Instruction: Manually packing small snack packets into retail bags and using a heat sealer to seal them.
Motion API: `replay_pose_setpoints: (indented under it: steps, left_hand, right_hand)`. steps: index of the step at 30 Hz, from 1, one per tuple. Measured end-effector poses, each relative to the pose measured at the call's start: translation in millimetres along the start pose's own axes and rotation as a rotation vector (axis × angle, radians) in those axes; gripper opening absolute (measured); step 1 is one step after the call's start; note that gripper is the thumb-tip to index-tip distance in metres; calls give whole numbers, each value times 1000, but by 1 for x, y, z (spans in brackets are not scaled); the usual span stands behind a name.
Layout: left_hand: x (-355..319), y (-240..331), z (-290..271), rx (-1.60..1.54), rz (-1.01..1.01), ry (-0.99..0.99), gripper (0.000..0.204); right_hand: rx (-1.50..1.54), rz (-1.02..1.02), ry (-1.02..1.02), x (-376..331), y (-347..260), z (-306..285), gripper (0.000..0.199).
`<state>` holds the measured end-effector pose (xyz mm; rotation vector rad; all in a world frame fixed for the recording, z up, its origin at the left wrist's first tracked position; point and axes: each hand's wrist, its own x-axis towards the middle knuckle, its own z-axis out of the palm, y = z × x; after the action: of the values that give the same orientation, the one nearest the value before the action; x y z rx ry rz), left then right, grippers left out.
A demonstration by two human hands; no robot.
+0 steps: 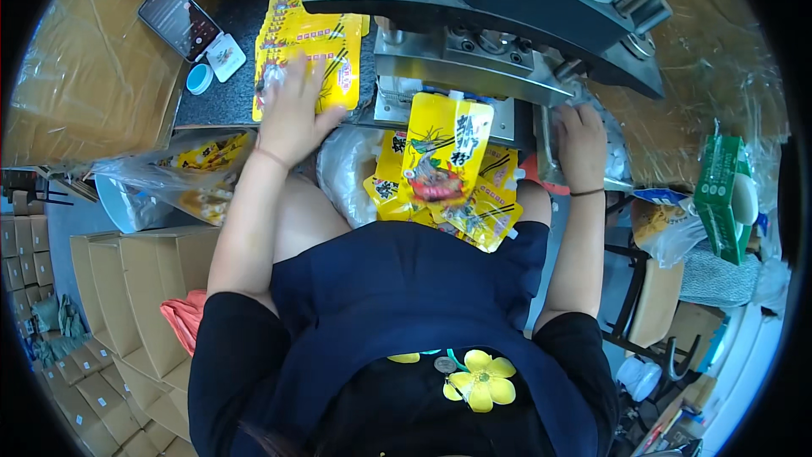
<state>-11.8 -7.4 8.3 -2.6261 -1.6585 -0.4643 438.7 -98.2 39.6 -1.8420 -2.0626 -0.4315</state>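
Note:
My left hand (292, 118) lies with its fingers spread over overlapping yellow printed pouches (342, 42) on the dark worktop. In front of me, a yellow spouted pouch (447, 148) has its top end at the metal jaw of a press machine (474, 63). Below it, more yellow pouches (495, 216) lie in a loose heap on my lap. My right hand (584, 148) is at the machine's right side, beside a grey metal bar (548, 148). Its fingers are curled, and what they grip is hidden.
A phone (179, 21) and a blue-lidded round tub (200, 79) are at the worktop's left. Beside my left arm are a plastic-lined bin (127, 199) and open cardboard boxes (148, 279). A green box (721, 199) and a stool (655, 300) stand to the right.

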Motion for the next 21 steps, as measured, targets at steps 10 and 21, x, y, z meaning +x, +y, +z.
replay_pose_setpoints:
  steps: [10,21]
  left_hand:
    - [-60,87,-37,-1559,-505,-207,23]
    - [-61,156,-21,-1624,-220,-623,39]
  right_hand:
    - [482,56,201,-4,-45,-43,19]
    - [752,-285,-144,13,-107,-76,10]
